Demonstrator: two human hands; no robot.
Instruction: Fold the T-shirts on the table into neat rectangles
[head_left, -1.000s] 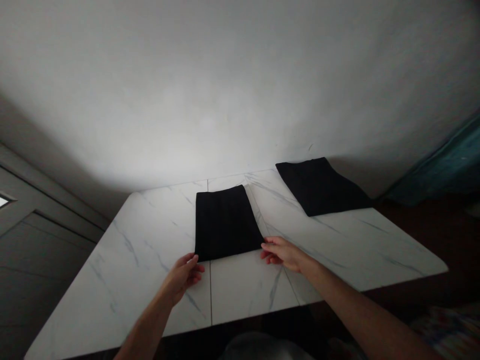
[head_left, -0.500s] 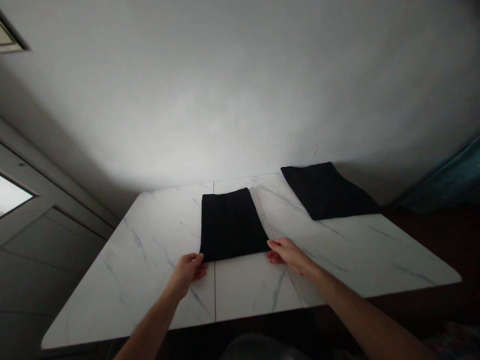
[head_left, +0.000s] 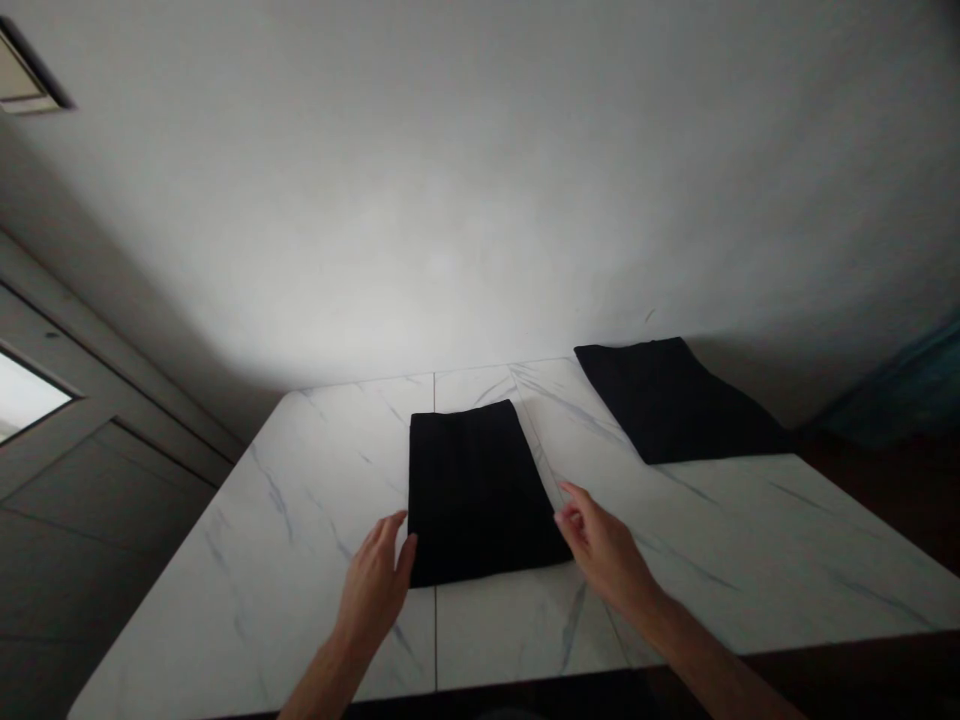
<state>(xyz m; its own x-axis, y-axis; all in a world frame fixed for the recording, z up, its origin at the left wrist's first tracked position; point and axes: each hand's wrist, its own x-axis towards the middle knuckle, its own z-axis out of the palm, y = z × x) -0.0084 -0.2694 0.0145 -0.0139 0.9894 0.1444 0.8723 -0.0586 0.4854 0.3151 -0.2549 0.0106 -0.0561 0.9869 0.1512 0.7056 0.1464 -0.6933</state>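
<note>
A black folded cloth lies flat on the white marbled table, its near edge toward me. At its left side, close to the near corner, is my left hand, fingers apart and the thumb at the cloth's edge. My right hand is by the right side near the other corner, its fingers loosely curled and parted, fingertips at the edge. Neither hand grips the cloth. What kind of garment or fabric it is cannot be made out.
A second black folded cloth lies at the back right of the table, near the pale wall. A panelled door stands at the left. Teal fabric hangs at the far right.
Both hands have let go of the cloth's near corners and moved to its sides. The cloth lies nearer to me in the picture, and the view has shifted slightly.
</note>
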